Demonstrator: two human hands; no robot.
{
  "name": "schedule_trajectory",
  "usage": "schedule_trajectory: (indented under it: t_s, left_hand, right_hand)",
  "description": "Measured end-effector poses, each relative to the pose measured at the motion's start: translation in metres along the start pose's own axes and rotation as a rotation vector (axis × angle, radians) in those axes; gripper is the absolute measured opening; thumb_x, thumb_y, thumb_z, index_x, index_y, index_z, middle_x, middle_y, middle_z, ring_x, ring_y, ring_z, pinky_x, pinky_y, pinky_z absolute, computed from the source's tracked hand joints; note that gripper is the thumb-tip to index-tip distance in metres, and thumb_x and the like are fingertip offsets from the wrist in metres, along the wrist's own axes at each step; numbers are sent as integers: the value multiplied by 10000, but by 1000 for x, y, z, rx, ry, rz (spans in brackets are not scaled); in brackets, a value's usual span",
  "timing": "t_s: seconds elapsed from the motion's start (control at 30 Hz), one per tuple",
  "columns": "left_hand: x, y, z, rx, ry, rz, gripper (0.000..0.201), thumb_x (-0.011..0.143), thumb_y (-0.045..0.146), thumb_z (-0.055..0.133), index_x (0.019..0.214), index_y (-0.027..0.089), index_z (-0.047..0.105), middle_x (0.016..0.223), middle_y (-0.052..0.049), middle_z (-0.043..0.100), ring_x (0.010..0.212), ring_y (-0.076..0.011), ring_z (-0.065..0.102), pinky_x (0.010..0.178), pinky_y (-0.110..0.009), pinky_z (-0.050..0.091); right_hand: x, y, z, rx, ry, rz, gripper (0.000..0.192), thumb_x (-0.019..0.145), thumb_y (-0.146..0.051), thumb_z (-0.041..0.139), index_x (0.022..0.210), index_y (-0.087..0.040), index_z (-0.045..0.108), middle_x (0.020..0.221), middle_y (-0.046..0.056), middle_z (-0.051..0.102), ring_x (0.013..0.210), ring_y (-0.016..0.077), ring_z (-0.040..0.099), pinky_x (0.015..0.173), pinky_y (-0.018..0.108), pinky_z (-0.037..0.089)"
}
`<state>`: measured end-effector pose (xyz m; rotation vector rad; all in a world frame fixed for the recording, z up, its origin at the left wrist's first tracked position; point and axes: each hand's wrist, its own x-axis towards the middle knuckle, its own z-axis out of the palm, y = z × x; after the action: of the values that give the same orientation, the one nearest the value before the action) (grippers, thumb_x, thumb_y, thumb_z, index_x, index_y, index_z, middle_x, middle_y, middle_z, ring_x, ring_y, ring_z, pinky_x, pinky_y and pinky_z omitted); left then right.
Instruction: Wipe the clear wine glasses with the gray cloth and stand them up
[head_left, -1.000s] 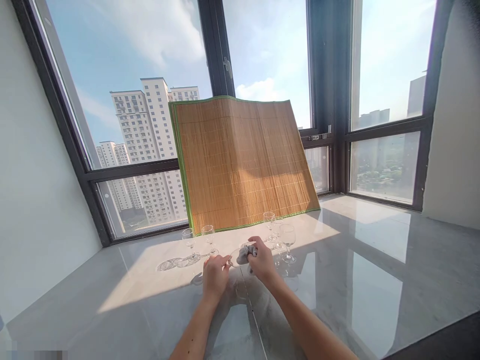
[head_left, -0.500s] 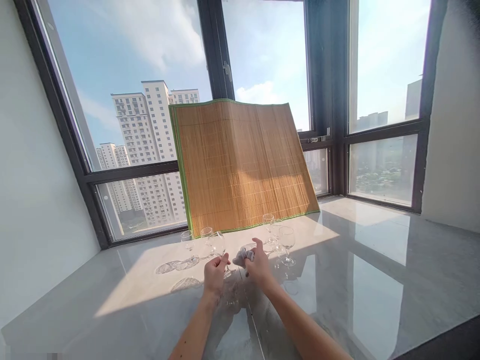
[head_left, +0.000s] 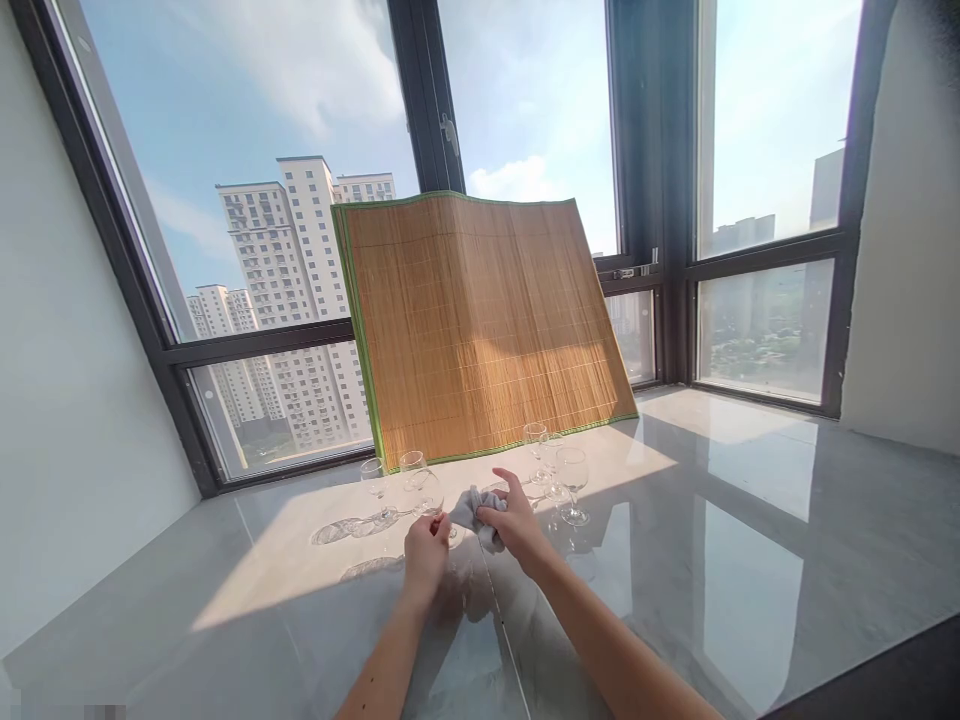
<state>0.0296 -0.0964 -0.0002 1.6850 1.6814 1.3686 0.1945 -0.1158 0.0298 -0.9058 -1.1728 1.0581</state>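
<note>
My left hand is closed in a pinch at the stem of a clear wine glass; the fingers hide most of the stem. My right hand grips a crumpled grey cloth, with its index finger raised. One end of the cloth reaches across to the left fingertips, beside the held glass. Just behind my left hand stand two more wine glasses, one at the left and one nearer the middle. Beyond my right hand stands a group of wine glasses.
A bamboo mat with green edging leans against the window behind the glasses. The glossy grey tiled sill carries bright reflections and shadows of glasses. Dark window frames and white walls enclose it.
The cloth has spread out of my right hand toward the left fingertips. My left hand has shifted slightly left and down with the wine glass. The view has tilted a little.
</note>
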Motion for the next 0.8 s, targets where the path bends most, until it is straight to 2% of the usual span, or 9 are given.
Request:
schedule_trajectory:
  t_s: [0.13, 0.23, 0.4, 0.53, 0.6, 0.7, 0.8]
  left_hand:
    - [-5, -4, 10, 186, -163, 163, 263, 830, 387, 517, 679, 183, 586, 584, 18, 561, 552, -125, 477, 545, -240, 286]
    - [-9, -4, 11, 280, -182, 192, 251, 851, 355, 499, 681, 186, 574, 605, 16, 567, 573, -123, 474, 556, -239, 273]
    - [-9, -1, 6, 302, -187, 174, 220, 862, 321, 494, 741, 182, 614, 646, 4, 597, 614, -132, 507, 580, -242, 290]
    - [-7, -5, 6, 339, -176, 162, 146, 818, 264, 544, 784, 173, 653, 688, -11, 625, 650, -144, 539, 611, -252, 332]
    - [-6, -8, 7, 313, -196, 165, 137, 778, 199, 560, 850, 174, 674, 725, -12, 649, 673, -145, 561, 637, -251, 369]
    - [-5, -12, 9, 176, -249, 174, 309, 750, 119, 522, 1016, 180, 666, 798, -9, 689, 707, -138, 603, 688, -246, 435]
    - [-4, -11, 7, 83, -248, 206, 346, 752, 108, 478, 1033, 188, 663, 855, -18, 715, 777, -144, 642, 752, -251, 467]
  right_hand:
    - [-1, -7, -1, 21, 94, -109, 655, 692, -258, 596, 1302, -225, 358, 797, -34, 577, 620, 134, 553, 545, 237, 427]
    - [0, -11, -3, 13, 159, -144, 649, 702, -242, 566, 1313, -226, 347, 774, -42, 567, 602, 128, 527, 544, 238, 413]
    - [-1, -9, -3, -79, 177, -151, 642, 706, -234, 539, 1318, -219, 344, 751, -49, 544, 589, 131, 513, 544, 249, 411]
    - [-3, -7, -1, -141, 190, -209, 601, 720, -229, 523, 1299, -218, 359, 754, -47, 541, 613, 137, 523, 583, 263, 430]
    - [-5, -9, 0, -167, 206, -243, 596, 727, -216, 511, 1302, -216, 358, 765, -42, 547, 628, 141, 534, 601, 268, 434]
    - [-8, -12, 0, -206, 236, -295, 587, 741, -202, 494, 1310, -219, 350, 778, -35, 562, 633, 142, 537, 612, 269, 432]
    - [-10, -11, 0, -281, 203, -384, 590, 731, -170, 483, 1304, -228, 355, 802, -28, 588, 630, 138, 528, 626, 264, 422]
